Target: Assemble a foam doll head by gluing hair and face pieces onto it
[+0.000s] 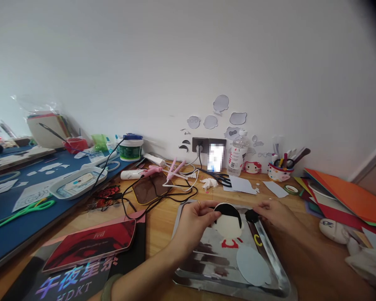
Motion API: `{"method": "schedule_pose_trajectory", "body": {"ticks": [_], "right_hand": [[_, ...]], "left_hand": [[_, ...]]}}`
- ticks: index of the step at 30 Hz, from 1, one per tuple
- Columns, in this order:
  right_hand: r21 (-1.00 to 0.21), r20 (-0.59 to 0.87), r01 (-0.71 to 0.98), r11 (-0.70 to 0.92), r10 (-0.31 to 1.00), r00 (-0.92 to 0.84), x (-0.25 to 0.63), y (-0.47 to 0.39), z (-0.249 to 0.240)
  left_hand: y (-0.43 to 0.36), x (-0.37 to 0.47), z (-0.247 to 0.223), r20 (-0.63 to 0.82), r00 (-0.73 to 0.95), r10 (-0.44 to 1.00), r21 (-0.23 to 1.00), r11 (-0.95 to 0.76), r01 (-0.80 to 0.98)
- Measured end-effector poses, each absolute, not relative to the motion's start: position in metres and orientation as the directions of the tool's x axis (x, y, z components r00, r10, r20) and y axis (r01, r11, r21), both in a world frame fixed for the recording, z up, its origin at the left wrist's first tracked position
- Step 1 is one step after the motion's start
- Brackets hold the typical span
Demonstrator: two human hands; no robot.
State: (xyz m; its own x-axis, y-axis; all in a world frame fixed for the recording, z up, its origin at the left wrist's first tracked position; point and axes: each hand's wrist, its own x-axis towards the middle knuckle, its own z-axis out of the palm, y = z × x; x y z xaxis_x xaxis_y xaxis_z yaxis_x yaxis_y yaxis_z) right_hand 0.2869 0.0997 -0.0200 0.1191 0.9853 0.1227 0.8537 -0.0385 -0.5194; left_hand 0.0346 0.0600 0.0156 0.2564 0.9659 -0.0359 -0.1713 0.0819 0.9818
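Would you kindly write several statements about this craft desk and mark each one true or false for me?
1. The left hand holds a cut-out head with black hair. True.
2. The right hand holds a red piece. False: a black piece is at its fingertips.
3. A pale oval lies on the metal tray. True.
4. The yellow curved piece lies to the left of the cut-out head. False: it lies to the right.
5. The clear bottle lies on its side. False: it stands upright.
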Motion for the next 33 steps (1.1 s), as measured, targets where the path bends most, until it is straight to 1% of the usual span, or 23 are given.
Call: {"method": "schedule_pose_trajectory", "body": {"ticks": [4,6,7,8,9,10,11,12,14,17,21,25,28,31,33], "right_hand": [[-0.423,0.171,0.904,-0.057,0.975,0.141,0.276,0.089,-0.005],[-0.417,0.219,0.909,-0.021,0.968,0.123,0.261,0.079,0.009],[-0.440,0.240,0.897,0.036,0.967,0.079,0.252,0.074,0.017],[-0.514,0.264,0.844,0.153,0.964,-0.014,0.242,0.068,0.024],[-0.592,0.272,0.774,0.224,0.960,-0.069,0.232,0.063,0.031],[-0.647,0.266,0.717,0.260,0.958,-0.107,0.223,0.058,0.036],[-0.674,0.250,0.689,0.267,0.960,-0.128,0.215,0.054,0.040],[-0.676,0.236,0.690,0.259,0.963,-0.130,0.209,0.051,0.043],[-0.640,0.243,0.722,0.264,0.961,-0.135,0.203,0.048,0.045],[-0.596,0.286,0.733,0.327,0.940,-0.186,0.202,0.047,0.041],[-0.640,0.306,0.663,0.389,0.920,-0.244,0.204,0.047,0.037],[-0.688,0.293,0.624,0.370,0.929,-0.228,0.202,0.048,0.035],[-0.771,0.246,0.559,0.304,0.953,-0.180,0.202,0.050,0.033],[-0.882,0.096,0.448,0.149,0.986,-0.140,0.202,0.053,0.032],[-0.922,0.001,0.385,0.051,0.992,-0.130,0.203,0.053,0.033]], "left_hand": [[0.060,0.034,0.014,-0.026,0.253,0.967,0.982,0.072,-0.174],[0.061,0.033,0.013,-0.032,0.247,0.968,0.980,0.078,-0.180],[0.061,0.033,0.013,-0.038,0.243,0.969,0.979,0.086,-0.186],[0.062,0.033,0.013,-0.046,0.242,0.969,0.977,0.095,-0.193],[0.062,0.033,0.013,-0.050,0.241,0.969,0.975,0.101,-0.200],[0.062,0.033,0.014,-0.049,0.239,0.970,0.973,0.100,-0.206],[0.062,0.033,0.014,-0.043,0.236,0.971,0.973,0.094,-0.212],[0.062,0.033,0.014,-0.034,0.235,0.971,0.972,0.087,-0.219],[0.061,0.033,0.015,-0.019,0.232,0.973,0.968,0.076,-0.237],[0.061,0.034,0.015,-0.023,0.248,0.968,0.962,0.089,-0.258],[0.061,0.034,0.014,-0.014,0.248,0.969,0.964,0.079,-0.254],[0.062,0.032,0.012,-0.006,0.256,0.967,0.966,0.071,-0.247],[0.061,0.031,0.011,0.007,0.253,0.967,0.965,0.060,-0.256],[0.061,0.031,0.011,-0.008,0.248,0.969,0.957,0.079,-0.281],[0.061,0.031,0.012,-0.024,0.256,0.966,0.949,0.103,-0.299]]}}
